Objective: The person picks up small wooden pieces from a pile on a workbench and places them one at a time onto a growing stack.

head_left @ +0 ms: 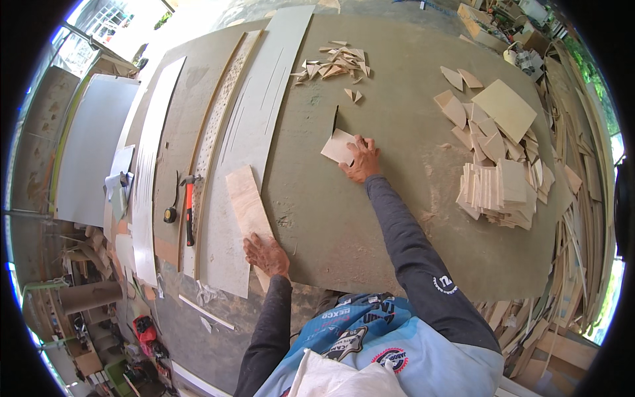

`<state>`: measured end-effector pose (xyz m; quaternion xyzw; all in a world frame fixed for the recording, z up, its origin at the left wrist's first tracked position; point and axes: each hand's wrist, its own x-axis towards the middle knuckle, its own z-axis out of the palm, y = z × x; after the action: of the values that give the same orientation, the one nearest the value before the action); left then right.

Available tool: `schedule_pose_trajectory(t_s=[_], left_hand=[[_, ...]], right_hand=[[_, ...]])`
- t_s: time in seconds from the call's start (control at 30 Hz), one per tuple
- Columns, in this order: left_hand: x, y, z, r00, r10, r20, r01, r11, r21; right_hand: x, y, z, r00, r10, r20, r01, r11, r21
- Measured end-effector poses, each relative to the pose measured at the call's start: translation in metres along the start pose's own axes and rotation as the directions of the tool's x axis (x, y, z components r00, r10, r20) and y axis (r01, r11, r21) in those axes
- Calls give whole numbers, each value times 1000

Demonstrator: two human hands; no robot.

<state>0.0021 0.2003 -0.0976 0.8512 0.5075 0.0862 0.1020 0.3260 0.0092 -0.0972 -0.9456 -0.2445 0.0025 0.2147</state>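
My left hand lies across the lower part of a long, pale plywood strip, its fingers curled over the strip's left edge. Further ahead, my right hand grips a small four-sided plywood piece by its right side, fingers bent onto it. Just beyond that piece, a thin dark blade or slit stands out against the large grey-brown tabletop; which one it is I cannot tell. The palm side of both hands is hidden.
Thin offcuts lie at the far middle. Stacked plywood pieces and a square panel sit at the right. Left are a hammer, tape measure and long white board. Scrap wood piles beyond the right edge.
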Motion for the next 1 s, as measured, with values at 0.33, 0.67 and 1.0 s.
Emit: schedule_pose_trajectory(t_s=[0.33,0.67,1.0], left_hand=[[-2,1,-1,1000,-11,12,11,1000,21],[-1,2,-3,999,-25,27,25,1000,15],[0,0,-2,999,-30,45,30,1000,0]], right_hand=[[2,3,2,1000,-7,-3,7,1000,6],[10,4,1,1000,13,10,-13,1000,7],[23,8,2,999,30,27,-30,1000,-8]])
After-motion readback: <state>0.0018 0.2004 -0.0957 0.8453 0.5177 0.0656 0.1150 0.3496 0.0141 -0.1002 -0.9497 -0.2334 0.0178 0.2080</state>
